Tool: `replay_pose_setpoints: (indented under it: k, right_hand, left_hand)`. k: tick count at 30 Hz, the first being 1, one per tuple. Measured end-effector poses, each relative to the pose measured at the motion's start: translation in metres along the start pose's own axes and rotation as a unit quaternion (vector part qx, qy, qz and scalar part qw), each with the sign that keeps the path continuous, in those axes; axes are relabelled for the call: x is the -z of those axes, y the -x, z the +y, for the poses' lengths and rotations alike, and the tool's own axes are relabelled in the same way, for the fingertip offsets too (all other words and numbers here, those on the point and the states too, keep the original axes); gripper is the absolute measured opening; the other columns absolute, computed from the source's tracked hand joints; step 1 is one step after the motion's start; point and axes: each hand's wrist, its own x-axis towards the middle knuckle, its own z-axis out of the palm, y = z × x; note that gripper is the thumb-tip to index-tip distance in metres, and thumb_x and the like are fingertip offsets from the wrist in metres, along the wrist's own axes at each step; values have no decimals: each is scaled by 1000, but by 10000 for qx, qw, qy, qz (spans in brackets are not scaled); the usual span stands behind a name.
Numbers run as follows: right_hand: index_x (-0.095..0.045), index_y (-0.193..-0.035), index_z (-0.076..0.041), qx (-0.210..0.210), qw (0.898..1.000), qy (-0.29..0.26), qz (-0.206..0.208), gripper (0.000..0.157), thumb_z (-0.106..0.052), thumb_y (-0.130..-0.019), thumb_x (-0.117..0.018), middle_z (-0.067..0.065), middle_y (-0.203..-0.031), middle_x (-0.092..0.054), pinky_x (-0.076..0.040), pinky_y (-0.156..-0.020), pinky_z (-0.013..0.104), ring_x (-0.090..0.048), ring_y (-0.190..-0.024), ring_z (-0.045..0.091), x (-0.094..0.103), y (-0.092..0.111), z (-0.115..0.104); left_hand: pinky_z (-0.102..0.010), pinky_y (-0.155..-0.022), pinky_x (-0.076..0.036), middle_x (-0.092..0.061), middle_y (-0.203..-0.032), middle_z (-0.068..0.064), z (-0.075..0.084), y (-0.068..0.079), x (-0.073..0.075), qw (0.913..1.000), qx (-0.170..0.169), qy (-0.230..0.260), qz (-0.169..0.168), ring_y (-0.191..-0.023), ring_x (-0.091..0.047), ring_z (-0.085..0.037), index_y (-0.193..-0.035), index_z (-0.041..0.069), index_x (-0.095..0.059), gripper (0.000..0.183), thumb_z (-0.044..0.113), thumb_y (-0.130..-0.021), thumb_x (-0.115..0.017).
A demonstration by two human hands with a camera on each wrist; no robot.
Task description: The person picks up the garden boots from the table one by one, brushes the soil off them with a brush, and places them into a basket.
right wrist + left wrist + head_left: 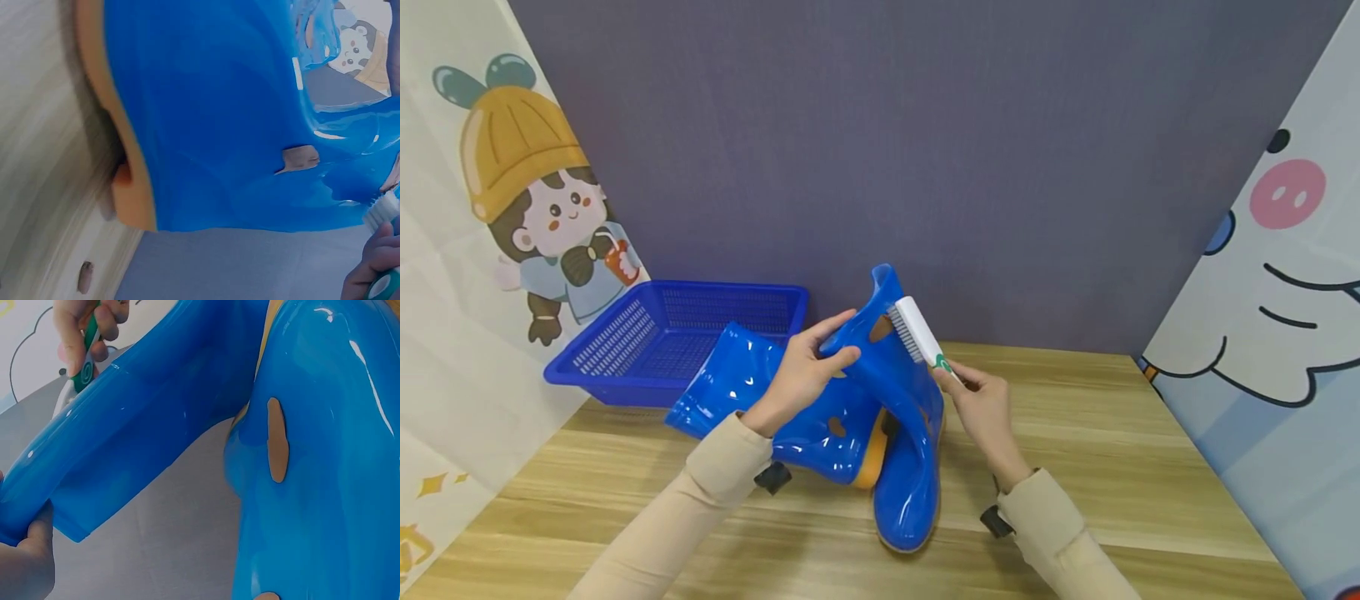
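Head view: nearest the wearer, on the wood-grain table, is the toe of the held boot, a glossy blue rubber-looking one, shaft running up and back into the left hand. Left thumb and fingers pinch the shaft near its top; the opening squashes flat there. My read: light to middling weight, most of it low in foot and sole; shaft soft and floppy, foot stiffer, hard to break. Gloss suggests slippery, more so if wet. Best hold is the top rim, thumb one side, fingers the other; brace the foot, since the shaft folds under side load. Right hand has its fingers wrapped around the handle of the white-and-green brush, bristles at the shaft, touching as far as I can tell. Second boot lies on its side just left, orange sole toward the held one; it crowds the foot and sits under the left forearm side, main obstacle. Beyond it, blue slotted basket, front corner partly hidden by that boot's shaft; contact unclear. Grey backdrop behind limits reach rearward.
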Motion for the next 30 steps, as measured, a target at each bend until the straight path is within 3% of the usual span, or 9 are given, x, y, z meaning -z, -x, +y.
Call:
replay_pose_setpoints:
  k: [4, 13, 22, 30]
  right_hand:
    - [-71, -104, -9, 12, 9999, 95, -35, 31, -28, -79, -72, 4, -73, -63, -30, -45, 20, -45, -56, 9, 2, 2, 4]
    - [-71, -102, -5, 146, 9996, 181, -137, 29, -22, -79, -73, 15, -89, -69, -31, -45, 18, -52, -59, 6, 6, 6, 8]
    - [-71, -102, -7, -15, 9993, 337, -162, 29, -23, -78, -73, 5, -74, -64, -28, -44, 19, -40, -52, 8, 10, 11, 14]
    - [-71, -102, -7, -124, 9996, 229, -49, 34, -30, -78, -73, 8, -79, -68, -35, -46, 19, -54, -62, 7, 13, 12, 18]
  left_hand:
    - [-46, -90, -48, -44, -139, -5, 0, 0, 0, 10000, -33, -10, 11, -118, -53, -28, -137, 22, -42, 48, 25, -91, -57]
    - [-45, -88, -49, -46, -138, -7, 0, 1, 1, 10000, -64, 4, 12, -116, -55, -29, -138, 20, -41, 50, 26, -91, -57]
    - [-46, -89, -49, -45, -138, -8, -3, 1, 0, 10000, 17, 61, -15, -117, -54, -30, -139, 17, -40, 51, 25, -92, -56]
    - [-46, -89, -48, -44, -139, -7, -3, 1, 0, 10000, 30, 67, 37, -117, -53, -29, -139, 17, -40, 51, 25, -91, -57]
